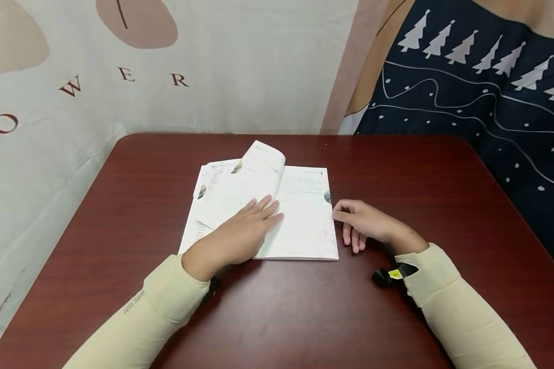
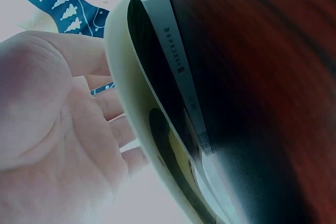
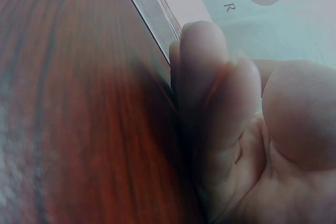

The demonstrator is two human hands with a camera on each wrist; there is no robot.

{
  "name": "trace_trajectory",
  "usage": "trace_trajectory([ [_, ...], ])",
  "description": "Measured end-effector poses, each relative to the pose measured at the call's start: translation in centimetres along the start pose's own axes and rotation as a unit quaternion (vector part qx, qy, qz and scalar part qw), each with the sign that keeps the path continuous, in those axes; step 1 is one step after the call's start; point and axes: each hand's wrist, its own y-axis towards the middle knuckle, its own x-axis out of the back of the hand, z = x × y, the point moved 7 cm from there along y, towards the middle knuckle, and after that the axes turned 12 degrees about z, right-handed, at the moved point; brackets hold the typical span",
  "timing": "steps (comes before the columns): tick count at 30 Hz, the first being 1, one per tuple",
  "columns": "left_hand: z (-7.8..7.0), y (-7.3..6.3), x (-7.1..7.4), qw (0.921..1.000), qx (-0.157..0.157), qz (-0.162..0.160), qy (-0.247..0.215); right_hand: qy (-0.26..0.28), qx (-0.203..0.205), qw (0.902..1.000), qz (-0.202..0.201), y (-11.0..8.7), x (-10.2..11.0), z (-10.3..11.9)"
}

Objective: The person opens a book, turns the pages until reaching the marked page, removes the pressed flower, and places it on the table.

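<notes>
An open book [image 1: 300, 225] with white printed pages lies on the table, and one of its leaves [image 1: 258, 164] curves over to the left, its top raised. My left hand [image 1: 240, 233] is spread across this leaf near the fold, its fingers straight. The left wrist view shows the palm [image 2: 58, 119] beside the bent cover and the book's spine [image 2: 181, 72]. At the right-hand edge of the book, my right hand [image 1: 364, 220] pinches the page edges between thumb and index finger. Its other fingers [image 3: 202, 61] hang loosely bent beside the page block [image 3: 152, 14].
The reddish-brown table [image 1: 277, 318] extends around the book on all sides. Behind it hangs a pale printed cloth [image 1: 249, 77], with a dark blue tree-patterned cloth [image 1: 480, 113] at the right. A black wrist strap [image 1: 406, 269] sits by the right cuff.
</notes>
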Motion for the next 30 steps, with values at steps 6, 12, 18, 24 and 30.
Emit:
trace_trajectory([
  [6,0.38,-0.1,-0.26,0.9992,0.026,0.011,-0.027,0.0,0.001,1.0,0.001,-0.03,-0.07,0.09],
  [12,0.39,-0.04,-0.17,0.9991,0.03,0.015,-0.025,0.011,-0.001,0.9999,0.002,-0.18,-0.1,0.08],
  [18,0.56,-0.02,-0.19,0.9989,0.039,0.019,-0.019,0.005,0.0,1.0,0.0,-0.29,-0.07,0.03],
  [24,0.6,-0.07,-0.24,0.9988,0.042,0.023,-0.008,0.002,0.002,1.0,-0.001,-0.23,0.04,0.02],
  [30,0.32,-0.07,-0.16,0.9992,0.032,0.023,-0.003,0.007,0.001,1.0,0.002,-0.22,-0.01,0.02],
])
